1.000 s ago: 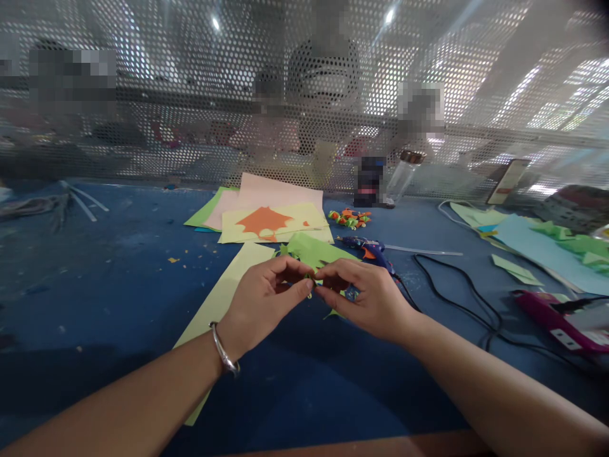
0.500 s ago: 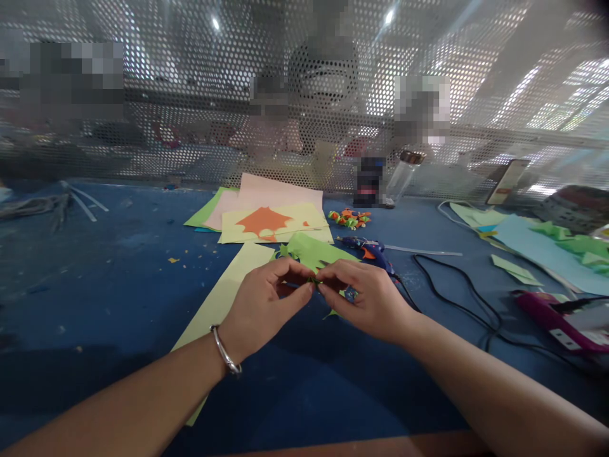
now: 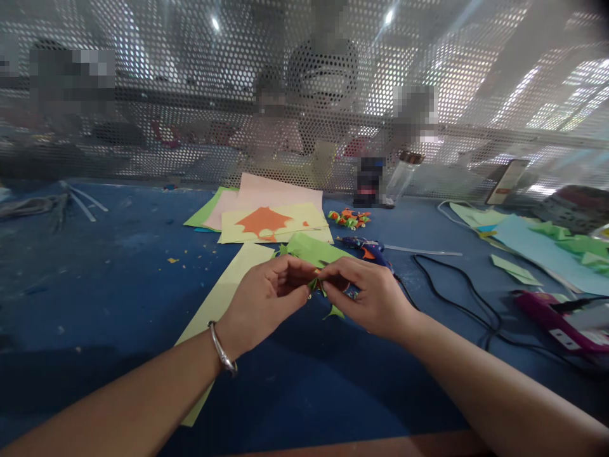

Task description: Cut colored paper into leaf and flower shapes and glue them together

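Note:
Between the fingertips of my left hand (image 3: 269, 295) and my right hand (image 3: 368, 295) is a small folded piece of green paper (image 3: 314, 284). Both hands pinch it, and the fingers hide most of it. Just beyond them lies a cut sheet of green paper (image 3: 307, 247), with a green scrap (image 3: 335, 311) below my right hand's fingers. A pale yellow strip of paper (image 3: 223, 285) runs under my left wrist. Behind my right hand rests a blue glue gun (image 3: 375, 251) with a clear glue stick in its back.
Stacked coloured sheets (image 3: 280, 187) lie at the back, with a cut orange sheet (image 3: 264, 221) on top. Small orange and green paper pieces (image 3: 349, 219) sit in a heap. A black cord (image 3: 466, 311) leads to a purple power strip (image 3: 556, 324). A perforated metal screen (image 3: 190, 95) stands behind.
The fingertips have parted slightly and the pinched green paper has turned, so more of it shows. Both hands stay in nearly the same place.

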Motion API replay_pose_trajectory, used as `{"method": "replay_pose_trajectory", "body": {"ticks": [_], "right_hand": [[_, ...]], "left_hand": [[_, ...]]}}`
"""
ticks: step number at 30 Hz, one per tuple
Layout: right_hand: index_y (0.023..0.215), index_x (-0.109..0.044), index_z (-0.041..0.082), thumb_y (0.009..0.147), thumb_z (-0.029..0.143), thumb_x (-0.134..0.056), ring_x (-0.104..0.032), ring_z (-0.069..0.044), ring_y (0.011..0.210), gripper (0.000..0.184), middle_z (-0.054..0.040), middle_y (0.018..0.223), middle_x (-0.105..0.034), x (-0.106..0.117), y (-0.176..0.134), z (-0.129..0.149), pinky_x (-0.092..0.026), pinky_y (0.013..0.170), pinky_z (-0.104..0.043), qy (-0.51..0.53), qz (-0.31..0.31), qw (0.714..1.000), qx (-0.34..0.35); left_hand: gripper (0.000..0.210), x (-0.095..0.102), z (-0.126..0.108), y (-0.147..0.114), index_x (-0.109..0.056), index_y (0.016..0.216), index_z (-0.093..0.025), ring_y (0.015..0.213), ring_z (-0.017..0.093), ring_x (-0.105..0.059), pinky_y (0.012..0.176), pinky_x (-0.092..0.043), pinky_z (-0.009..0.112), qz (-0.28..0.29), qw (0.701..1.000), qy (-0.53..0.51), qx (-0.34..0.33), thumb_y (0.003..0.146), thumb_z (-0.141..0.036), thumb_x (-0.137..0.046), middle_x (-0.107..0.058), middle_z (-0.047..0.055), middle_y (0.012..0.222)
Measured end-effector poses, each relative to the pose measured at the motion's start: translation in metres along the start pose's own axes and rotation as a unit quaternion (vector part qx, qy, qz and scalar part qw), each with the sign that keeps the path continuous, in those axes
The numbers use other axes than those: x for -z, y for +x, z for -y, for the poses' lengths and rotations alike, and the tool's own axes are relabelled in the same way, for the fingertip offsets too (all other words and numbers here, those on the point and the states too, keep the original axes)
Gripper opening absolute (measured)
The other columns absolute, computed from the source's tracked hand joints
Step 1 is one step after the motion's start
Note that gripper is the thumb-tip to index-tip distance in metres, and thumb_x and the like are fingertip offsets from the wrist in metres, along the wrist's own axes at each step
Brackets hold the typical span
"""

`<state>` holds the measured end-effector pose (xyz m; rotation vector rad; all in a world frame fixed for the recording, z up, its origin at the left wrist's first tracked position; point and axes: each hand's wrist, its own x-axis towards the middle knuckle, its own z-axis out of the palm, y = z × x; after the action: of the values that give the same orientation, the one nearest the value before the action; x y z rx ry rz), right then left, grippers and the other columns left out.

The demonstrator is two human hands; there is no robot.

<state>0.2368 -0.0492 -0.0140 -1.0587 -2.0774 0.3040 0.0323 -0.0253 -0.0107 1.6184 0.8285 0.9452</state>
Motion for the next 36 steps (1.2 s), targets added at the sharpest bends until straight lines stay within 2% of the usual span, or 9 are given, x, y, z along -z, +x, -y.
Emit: {"method": "replay_pose_trajectory", "body": {"ticks": [7,11,16,19,26,32,36], "right_hand": [[0.099,-0.067,0.018,0.089,0.014,-0.058,-0.063,-0.012,0.069,0.014,-0.0034,0.089,-0.070,-0.002,0.000,0.000,-0.052,0.066,-0.025,0.004,0.008,1.000,0.000],[0.099,-0.067,0.018,0.089,0.013,-0.057,-0.062,-0.012,0.070,0.015,-0.0031,0.088,-0.069,-0.001,0.000,0.000,-0.051,0.068,-0.026,0.004,0.021,1.000,0.022],[0.096,-0.067,0.018,0.087,0.009,-0.057,-0.061,-0.012,0.069,0.017,-0.0014,0.082,-0.066,0.000,0.001,0.000,-0.049,0.066,-0.025,0.005,0.032,0.999,0.022],[0.095,-0.067,0.019,0.085,0.008,-0.058,-0.061,-0.012,0.070,0.018,-0.0008,0.082,-0.066,0.000,0.001,0.000,-0.050,0.066,-0.025,0.020,0.037,0.999,0.015],[0.098,-0.066,0.019,0.087,0.010,-0.058,-0.061,-0.011,0.070,0.016,-0.0012,0.085,-0.067,0.002,0.001,0.003,-0.051,0.066,-0.024,0.085,0.063,0.994,0.000],[0.113,-0.066,0.020,0.084,0.006,-0.059,-0.063,-0.011,0.070,0.032,-0.0018,0.089,-0.070,0.003,-0.001,0.006,-0.053,0.067,-0.024,0.126,0.092,0.988,-0.012],[0.108,-0.068,0.018,0.086,0.008,-0.060,-0.066,-0.012,0.072,0.026,-0.0032,0.090,-0.072,0.004,0.000,0.009,-0.054,0.068,-0.025,0.151,0.129,0.980,0.003]], "left_hand": [[0.021,0.001,0.004,0.000,-0.068,0.102,-0.019,0.093,0.017,-0.071,0.089,-0.057,0.032,-0.011,1.000,0.023,0.001,0.081,-0.019,-0.069,-0.075,0.004,0.102],[0.024,0.000,0.002,0.001,-0.068,0.102,-0.019,0.088,0.017,-0.071,0.085,-0.057,0.033,-0.003,0.999,-0.007,0.033,0.079,-0.021,-0.073,-0.075,0.004,0.096],[0.014,0.001,0.003,0.002,-0.069,0.088,-0.017,0.076,0.014,-0.066,0.076,-0.055,0.030,0.015,0.995,-0.057,0.076,0.078,-0.025,-0.075,-0.071,0.001,0.084],[0.011,0.004,0.002,0.004,-0.068,0.082,-0.017,0.073,0.013,-0.064,0.072,-0.052,0.028,0.035,0.993,-0.062,0.097,0.079,-0.026,-0.074,-0.070,0.000,0.079],[0.013,0.016,-0.003,0.008,-0.065,0.080,-0.017,0.076,0.014,-0.068,0.074,-0.053,0.028,0.095,0.979,-0.118,0.139,0.078,-0.023,-0.076,-0.071,0.001,0.078],[0.012,0.024,-0.005,0.009,-0.066,0.081,-0.016,0.076,0.013,-0.068,0.068,-0.051,0.023,0.171,0.957,-0.153,0.179,0.079,-0.022,-0.077,-0.072,0.003,0.079],[0.012,0.025,-0.006,0.010,-0.066,0.079,-0.016,0.071,0.013,-0.067,0.063,-0.051,0.021,0.200,0.941,-0.162,0.221,0.077,-0.021,-0.077,-0.072,0.003,0.076]]}}
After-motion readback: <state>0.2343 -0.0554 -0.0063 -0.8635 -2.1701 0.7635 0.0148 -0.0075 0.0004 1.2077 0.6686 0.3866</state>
